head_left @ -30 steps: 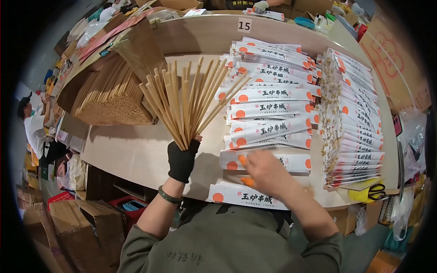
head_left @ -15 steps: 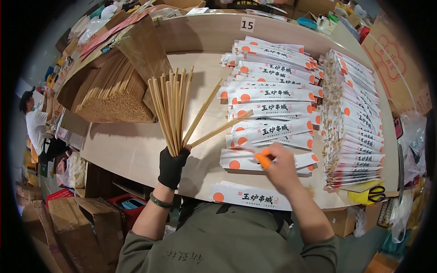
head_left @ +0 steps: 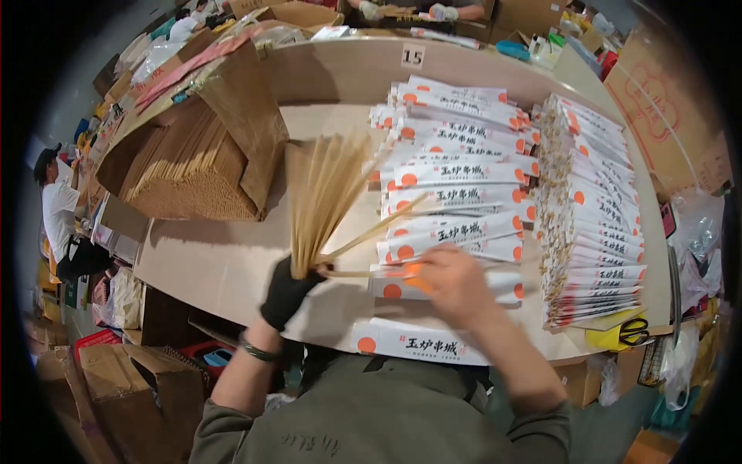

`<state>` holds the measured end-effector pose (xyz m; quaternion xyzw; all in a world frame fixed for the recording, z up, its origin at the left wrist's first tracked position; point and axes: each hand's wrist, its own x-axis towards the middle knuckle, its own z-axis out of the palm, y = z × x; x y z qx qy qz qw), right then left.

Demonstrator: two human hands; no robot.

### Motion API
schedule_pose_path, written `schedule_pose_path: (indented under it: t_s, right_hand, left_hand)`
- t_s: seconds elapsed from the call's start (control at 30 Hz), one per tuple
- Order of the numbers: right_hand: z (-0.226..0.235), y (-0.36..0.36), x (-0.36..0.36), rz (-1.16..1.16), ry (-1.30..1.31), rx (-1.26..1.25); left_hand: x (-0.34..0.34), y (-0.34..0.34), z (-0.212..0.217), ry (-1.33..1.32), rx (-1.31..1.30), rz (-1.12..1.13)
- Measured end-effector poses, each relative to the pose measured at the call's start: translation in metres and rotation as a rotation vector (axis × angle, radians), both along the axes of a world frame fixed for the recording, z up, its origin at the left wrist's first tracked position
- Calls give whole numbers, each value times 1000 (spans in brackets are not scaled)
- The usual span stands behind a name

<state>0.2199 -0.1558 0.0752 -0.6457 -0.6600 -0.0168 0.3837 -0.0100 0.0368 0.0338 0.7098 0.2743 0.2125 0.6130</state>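
Observation:
My left hand, in a black fingerless glove, grips a fanned bundle of wooden chopsticks, tips up and blurred by motion. One pair leans out to the right, and lower chopsticks point from its fingers toward my right hand. That hand wears orange finger covers and is closed in a pinch on a white paper chopstick sleeve, smeared by motion, where the lower chopsticks end. Beneath it lies a stack of sleeves; another stack lies at the table's near edge.
A cardboard box on its side holds many chopsticks at the left. Sleeved chopsticks lie piled in the middle and at the right. Black-handled scissors lie at the right corner. Gloved hands of another person show beyond the table's raised back panel.
My right hand has moved left toward my left hand, with lower chopsticks now spanning between them. The bundle has swung right and become blurred. Another person's hands have come into view at the top.

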Motion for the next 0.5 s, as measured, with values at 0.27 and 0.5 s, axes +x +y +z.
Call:
schedule_pose_path:
  t_s: [0.27, 0.5]
  right_hand:
    - [-3, 3, 3, -45, -232, 5]
    - [-53, -21, -14, 113, -422, -260]
  left_hand:
    - [47, -14, -9, -10, 26, 388]
    - [38, -18, -23, -67, 38, 483]
